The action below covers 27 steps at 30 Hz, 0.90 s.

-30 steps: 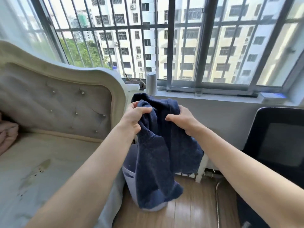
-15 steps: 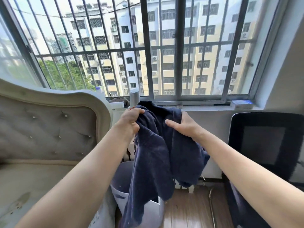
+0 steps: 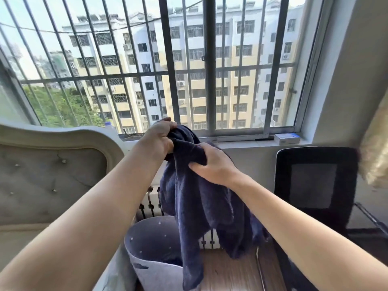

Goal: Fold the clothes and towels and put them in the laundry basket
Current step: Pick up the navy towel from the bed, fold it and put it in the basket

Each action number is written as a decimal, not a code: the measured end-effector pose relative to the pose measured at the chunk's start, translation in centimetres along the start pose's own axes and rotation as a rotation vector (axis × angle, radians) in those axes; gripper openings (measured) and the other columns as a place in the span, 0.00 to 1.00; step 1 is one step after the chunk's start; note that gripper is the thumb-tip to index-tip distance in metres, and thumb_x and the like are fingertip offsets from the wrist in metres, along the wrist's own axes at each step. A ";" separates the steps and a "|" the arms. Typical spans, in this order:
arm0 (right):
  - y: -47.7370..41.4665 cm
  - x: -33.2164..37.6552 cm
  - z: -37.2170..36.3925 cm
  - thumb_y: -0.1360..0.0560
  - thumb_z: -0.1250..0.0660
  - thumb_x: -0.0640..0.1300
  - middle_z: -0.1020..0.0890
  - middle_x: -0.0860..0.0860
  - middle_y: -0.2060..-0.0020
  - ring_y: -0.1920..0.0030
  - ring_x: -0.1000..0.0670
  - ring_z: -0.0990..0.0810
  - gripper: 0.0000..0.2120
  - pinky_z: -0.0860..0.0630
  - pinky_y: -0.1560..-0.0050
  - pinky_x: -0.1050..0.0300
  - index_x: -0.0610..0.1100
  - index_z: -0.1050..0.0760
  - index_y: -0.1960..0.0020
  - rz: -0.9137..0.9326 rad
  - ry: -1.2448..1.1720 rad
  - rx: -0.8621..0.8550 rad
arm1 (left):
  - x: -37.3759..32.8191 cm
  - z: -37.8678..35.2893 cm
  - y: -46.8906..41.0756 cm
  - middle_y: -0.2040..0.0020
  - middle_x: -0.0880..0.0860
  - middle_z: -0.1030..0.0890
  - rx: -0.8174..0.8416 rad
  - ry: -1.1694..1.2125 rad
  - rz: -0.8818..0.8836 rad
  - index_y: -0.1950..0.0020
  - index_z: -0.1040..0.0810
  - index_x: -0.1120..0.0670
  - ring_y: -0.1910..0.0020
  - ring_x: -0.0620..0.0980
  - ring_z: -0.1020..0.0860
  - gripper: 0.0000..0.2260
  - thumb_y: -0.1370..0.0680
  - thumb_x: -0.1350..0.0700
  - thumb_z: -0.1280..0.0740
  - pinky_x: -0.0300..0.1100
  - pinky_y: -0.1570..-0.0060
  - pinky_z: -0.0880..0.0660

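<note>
A dark blue towel (image 3: 201, 206) hangs bunched in front of me, held up at window-sill height. My left hand (image 3: 156, 140) grips its top edge, fingers closed over the cloth. My right hand (image 3: 212, 163) pinches the towel just to the right and a little lower. The towel's long tail drops over the rim of a light grey laundry basket (image 3: 147, 267) that stands on the wooden floor below. Something dark lies inside the basket, mostly hidden.
A tufted cream headboard (image 3: 52, 175) and the bed edge are on the left. A black mesh chair (image 3: 315, 185) stands on the right. A white radiator (image 3: 151, 203) sits under the barred window; a small box (image 3: 287, 138) rests on the sill.
My view has tilted up toward the window. Both hands have lifted the towel higher and drawn closer together, the right hand regripping lower on the cloth.
</note>
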State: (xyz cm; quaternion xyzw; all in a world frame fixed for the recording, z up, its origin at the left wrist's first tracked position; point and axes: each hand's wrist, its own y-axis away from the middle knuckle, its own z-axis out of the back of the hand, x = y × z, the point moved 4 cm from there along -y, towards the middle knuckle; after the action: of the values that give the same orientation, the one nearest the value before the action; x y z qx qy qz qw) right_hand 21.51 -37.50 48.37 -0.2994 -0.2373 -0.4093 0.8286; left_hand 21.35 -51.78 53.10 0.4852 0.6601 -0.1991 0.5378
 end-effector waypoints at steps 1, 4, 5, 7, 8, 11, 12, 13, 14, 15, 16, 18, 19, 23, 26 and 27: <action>-0.1 0.2 0.5 0.27 0.33 0.48 0.18 0.49 0.47 0.45 0.46 0.21 0.17 0.25 0.44 0.50 0.47 0.26 0.39 0.005 -0.003 -0.035 | -0.1 0.0 -0.1 0.59 0.57 0.26 0.019 0.026 -0.020 0.46 0.28 0.53 0.62 0.53 0.25 0.11 0.22 0.68 0.39 0.48 0.64 0.24; -0.7 -0.2 1.2 0.28 0.32 0.47 0.18 0.49 0.50 0.48 0.46 0.20 0.13 0.24 0.44 0.48 0.46 0.25 0.44 -0.004 -0.077 -0.085 | 0.3 0.0 0.0 0.56 0.56 0.23 0.082 -0.008 -0.057 0.43 0.28 0.53 0.59 0.52 0.23 0.12 0.24 0.65 0.35 0.49 0.65 0.23; -0.9 -0.3 1.3 0.28 0.32 0.47 0.18 0.49 0.51 0.48 0.45 0.20 0.12 0.24 0.45 0.47 0.46 0.25 0.45 -0.009 -0.101 -0.101 | 0.5 0.1 0.1 0.56 0.55 0.23 0.105 -0.054 -0.069 0.41 0.28 0.53 0.59 0.51 0.23 0.14 0.24 0.63 0.33 0.48 0.66 0.23; -1.3 -0.7 1.7 0.28 0.31 0.46 0.18 0.48 0.51 0.48 0.45 0.20 0.13 0.24 0.44 0.47 0.46 0.25 0.45 -0.036 -0.170 -0.133 | 1.0 0.3 0.7 0.53 0.53 0.22 0.181 -0.165 -0.101 0.36 0.31 0.54 0.55 0.50 0.23 0.20 0.26 0.58 0.30 0.48 0.63 0.23; -1.6 -1.0 1.9 0.28 0.31 0.45 0.18 0.47 0.50 0.47 0.46 0.20 0.14 0.24 0.43 0.47 0.45 0.25 0.44 -0.073 -0.216 -0.152 | 1.3 0.4 1.2 0.50 0.52 0.21 0.237 -0.250 -0.133 0.34 0.34 0.53 0.51 0.49 0.23 0.24 0.26 0.56 0.29 0.50 0.57 0.24; -2.3 -2.4 2.5 0.28 0.31 0.43 0.18 0.45 0.48 0.48 0.46 0.20 0.16 0.23 0.44 0.50 0.42 0.24 0.41 -0.232 -0.405 -0.210 | 2.0 0.3 3.9 0.44 0.45 0.26 0.434 -0.603 -0.221 0.28 0.40 0.47 0.46 0.43 0.27 0.32 0.27 0.52 0.29 0.50 0.45 0.30; -2.6 -3.0 2.6 0.28 0.31 0.42 0.18 0.44 0.48 0.49 0.46 0.20 0.17 0.23 0.47 0.51 0.40 0.25 0.41 -0.297 -0.479 -0.227 | 2.4 0.1 4.7 0.43 0.43 0.29 0.505 -0.723 -0.239 0.27 0.42 0.46 0.46 0.41 0.28 0.35 0.28 0.52 0.28 0.46 0.44 0.31; -2.9 -3.3 2.8 0.29 0.31 0.40 0.18 0.43 0.48 0.50 0.45 0.19 0.17 0.22 0.49 0.52 0.38 0.25 0.41 -0.360 -0.553 -0.244 | 2.9 -0.1 5.5 0.40 0.43 0.33 0.570 -0.843 -0.256 0.26 0.44 0.44 0.42 0.41 0.30 0.39 0.31 0.51 0.25 0.42 0.42 0.32; -3.5 -3.6 2.8 0.30 0.31 0.39 0.18 0.41 0.49 0.50 0.44 0.19 0.18 0.21 0.49 0.51 0.36 0.25 0.41 -0.404 -0.632 -0.259 | 3.6 -0.3 6.1 0.34 0.42 0.39 0.625 -0.970 -0.275 0.25 0.48 0.41 0.35 0.42 0.34 0.45 0.34 0.48 0.23 0.40 0.38 0.34; -3.9 -3.5 3.0 0.31 0.30 0.39 0.18 0.40 0.49 0.50 0.43 0.18 0.19 0.20 0.48 0.49 0.35 0.24 0.42 -0.441 -0.690 -0.269 | 4.4 -0.3 6.4 0.28 0.40 0.47 0.657 -1.121 -0.309 0.25 0.53 0.37 0.27 0.45 0.42 0.51 0.38 0.45 0.22 0.42 0.31 0.39; -4.4 -3.3 3.0 0.33 0.29 0.40 0.18 0.39 0.50 0.50 0.42 0.18 0.21 0.19 0.47 0.47 0.34 0.24 0.42 -0.465 -0.736 -0.260 | 5.2 -0.4 6.6 0.25 0.38 0.57 0.659 -1.277 -0.378 0.26 0.58 0.35 0.24 0.46 0.53 0.56 0.40 0.43 0.22 0.43 0.28 0.48; -5.0 -3.0 3.2 0.39 0.27 0.42 0.18 0.39 0.51 0.52 0.41 0.17 0.26 0.19 0.49 0.45 0.34 0.24 0.43 -0.526 -0.761 -0.227 | 5.8 -0.6 6.8 0.25 0.41 0.69 0.581 -1.449 -0.612 0.26 0.64 0.36 0.24 0.46 0.66 0.60 0.41 0.42 0.22 0.45 0.28 0.56; -5.0 -2.8 3.2 0.39 0.27 0.42 0.17 0.39 0.52 0.54 0.41 0.17 0.26 0.18 0.51 0.46 0.34 0.24 0.43 -0.534 -0.780 -0.219 | 5.6 -0.9 7.1 0.24 0.45 0.67 0.520 -1.428 -0.733 0.24 0.60 0.37 0.23 0.48 0.64 0.57 0.40 0.44 0.22 0.47 0.27 0.53; -5.2 -1.7 2.8 0.28 0.34 0.37 0.22 0.43 0.63 0.65 0.48 0.21 0.07 0.23 0.68 0.60 0.35 0.25 0.52 -0.509 -0.788 -0.058 | 3.3 -1.1 6.8 0.31 0.52 0.28 0.286 -1.166 -0.944 0.35 0.26 0.48 0.35 0.53 0.27 0.24 0.30 0.51 0.27 0.51 0.33 0.31; -4.9 -1.7 2.1 0.20 0.44 0.36 0.28 0.49 0.71 0.73 0.54 0.27 0.13 0.28 0.77 0.65 0.41 0.32 0.64 -0.470 -0.887 0.010 | 1.8 -0.8 5.8 0.49 0.53 0.17 0.101 -1.071 -0.896 0.45 0.20 0.53 0.49 0.54 0.20 0.13 0.28 0.51 0.30 0.51 0.47 0.23; -4.7 -1.8 1.8 0.20 0.43 0.37 0.29 0.51 0.76 0.79 0.56 0.29 0.15 0.32 0.82 0.66 0.43 0.33 0.66 -0.486 -0.966 -0.008 | 1.4 -0.9 5.5 0.50 0.54 0.17 0.065 -1.026 -0.876 0.46 0.20 0.54 0.51 0.54 0.20 0.13 0.27 0.50 0.30 0.51 0.48 0.23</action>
State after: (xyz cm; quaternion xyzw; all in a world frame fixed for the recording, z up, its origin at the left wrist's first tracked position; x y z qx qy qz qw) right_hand 16.43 -37.56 49.97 -0.3934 -0.6520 -0.4057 0.5055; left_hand 25.65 -48.04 53.52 0.0326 0.4506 -0.6238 0.6378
